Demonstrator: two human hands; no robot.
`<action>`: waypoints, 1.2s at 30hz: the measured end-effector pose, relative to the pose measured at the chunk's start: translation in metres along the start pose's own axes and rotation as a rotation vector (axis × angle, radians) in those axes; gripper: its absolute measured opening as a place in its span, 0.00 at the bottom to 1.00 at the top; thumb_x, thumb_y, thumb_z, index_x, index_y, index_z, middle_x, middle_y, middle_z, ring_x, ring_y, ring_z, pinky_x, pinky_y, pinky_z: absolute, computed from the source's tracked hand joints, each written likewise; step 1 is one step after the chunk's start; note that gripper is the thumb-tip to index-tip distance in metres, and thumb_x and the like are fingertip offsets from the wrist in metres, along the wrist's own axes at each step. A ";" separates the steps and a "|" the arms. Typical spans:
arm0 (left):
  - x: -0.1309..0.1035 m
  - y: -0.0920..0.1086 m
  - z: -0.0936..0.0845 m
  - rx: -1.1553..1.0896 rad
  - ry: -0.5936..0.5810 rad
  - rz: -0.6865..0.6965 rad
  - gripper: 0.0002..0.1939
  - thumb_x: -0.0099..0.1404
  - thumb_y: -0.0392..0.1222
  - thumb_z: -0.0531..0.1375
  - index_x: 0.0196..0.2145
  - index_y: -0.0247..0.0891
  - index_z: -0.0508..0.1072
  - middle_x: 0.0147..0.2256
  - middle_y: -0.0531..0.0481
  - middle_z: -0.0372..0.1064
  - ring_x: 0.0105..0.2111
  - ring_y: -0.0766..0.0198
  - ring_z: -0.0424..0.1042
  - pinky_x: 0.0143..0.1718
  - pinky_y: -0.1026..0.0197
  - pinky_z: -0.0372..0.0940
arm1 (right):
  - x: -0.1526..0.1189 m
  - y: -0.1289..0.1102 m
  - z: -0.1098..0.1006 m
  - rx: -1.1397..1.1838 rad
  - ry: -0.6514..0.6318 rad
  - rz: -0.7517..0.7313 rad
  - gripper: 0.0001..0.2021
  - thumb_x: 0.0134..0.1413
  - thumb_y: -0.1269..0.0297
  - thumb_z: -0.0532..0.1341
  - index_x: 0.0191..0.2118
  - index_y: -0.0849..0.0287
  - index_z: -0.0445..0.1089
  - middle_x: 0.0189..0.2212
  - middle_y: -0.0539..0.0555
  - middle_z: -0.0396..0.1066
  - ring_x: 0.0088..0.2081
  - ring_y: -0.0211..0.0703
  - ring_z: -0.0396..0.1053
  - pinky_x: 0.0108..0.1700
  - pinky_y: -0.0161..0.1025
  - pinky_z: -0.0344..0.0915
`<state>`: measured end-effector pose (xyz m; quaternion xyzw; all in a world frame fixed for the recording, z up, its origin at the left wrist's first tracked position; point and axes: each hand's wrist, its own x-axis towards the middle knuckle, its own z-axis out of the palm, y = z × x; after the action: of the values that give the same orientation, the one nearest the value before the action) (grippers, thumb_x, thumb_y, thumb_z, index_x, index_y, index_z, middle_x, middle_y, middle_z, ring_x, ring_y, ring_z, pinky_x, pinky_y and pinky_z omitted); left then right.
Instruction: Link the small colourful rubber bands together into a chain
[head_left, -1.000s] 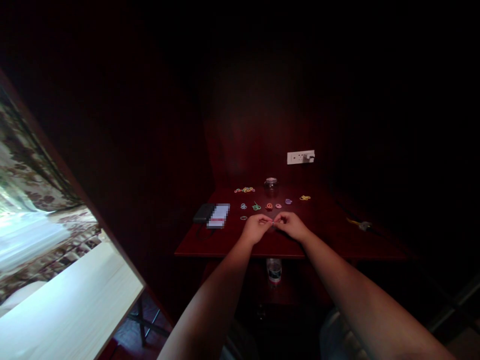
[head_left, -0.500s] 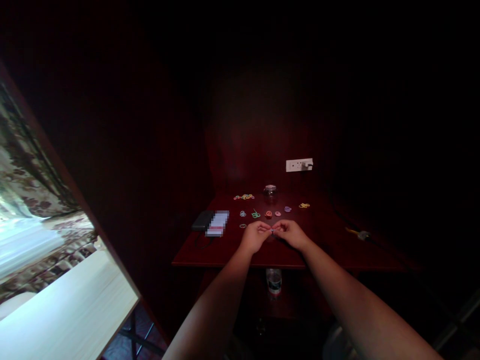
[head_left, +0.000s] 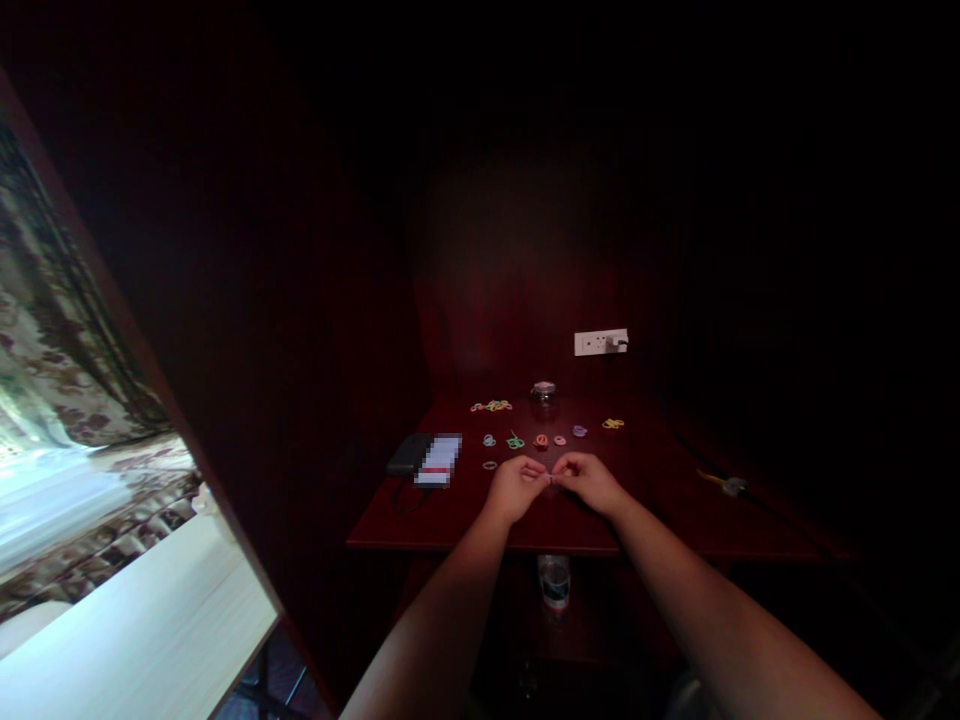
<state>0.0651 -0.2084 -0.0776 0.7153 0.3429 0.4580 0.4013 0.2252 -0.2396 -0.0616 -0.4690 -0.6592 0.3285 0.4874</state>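
Over the front half of a dark red table (head_left: 442, 525), my left hand (head_left: 519, 487) and my right hand (head_left: 591, 483) meet with fingertips pinched. Between them shows a sliver of a small pale thing (head_left: 550, 478), too small to make out. Just beyond lie little coloured bands, like hair ties, in a row: light blue bands (head_left: 490, 440), green bands (head_left: 514, 442), orange-red bands (head_left: 541, 441), a pink band (head_left: 559, 440), purple bands (head_left: 580, 431) and yellow bands (head_left: 613, 424). A single greyish band (head_left: 490, 465) rests left of my left hand.
A mixed pile of bands (head_left: 493, 406) and a clear jar (head_left: 544, 393) stand at the back. On the left are a phone (head_left: 439, 460) and a black case (head_left: 407, 455). A cable plug (head_left: 733, 487) lies right. Below the table is a bottle (head_left: 555, 583); a socket (head_left: 600, 342) is on the wall.
The whole view has shifted slightly, so everything sits a little lower. Both hands stay pinched together, with only a small shift of the fingers.
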 end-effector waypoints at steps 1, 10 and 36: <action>0.000 0.000 0.000 0.007 0.007 0.001 0.12 0.51 0.42 0.62 0.32 0.31 0.70 0.28 0.46 0.70 0.27 0.67 0.69 0.29 0.65 0.64 | 0.000 -0.001 0.000 0.002 0.002 0.004 0.11 0.36 0.60 0.64 0.24 0.63 0.66 0.14 0.45 0.59 0.18 0.30 0.53 0.21 0.30 0.48; -0.002 0.006 -0.001 0.039 -0.021 0.022 0.10 0.51 0.41 0.62 0.29 0.32 0.69 0.25 0.49 0.69 0.25 0.69 0.67 0.28 0.67 0.62 | 0.000 -0.001 0.001 0.014 -0.006 0.011 0.09 0.36 0.62 0.63 0.23 0.62 0.65 0.14 0.45 0.58 0.18 0.30 0.52 0.21 0.30 0.48; -0.003 0.010 0.000 -0.024 -0.033 -0.001 0.09 0.49 0.36 0.63 0.28 0.31 0.67 0.23 0.51 0.66 0.23 0.72 0.64 0.25 0.69 0.60 | 0.000 0.006 0.000 0.055 -0.072 -0.009 0.10 0.40 0.60 0.62 0.27 0.63 0.69 0.15 0.46 0.62 0.18 0.31 0.55 0.22 0.31 0.50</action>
<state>0.0651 -0.2152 -0.0698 0.7176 0.3310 0.4502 0.4158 0.2271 -0.2373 -0.0669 -0.4406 -0.6690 0.3609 0.4775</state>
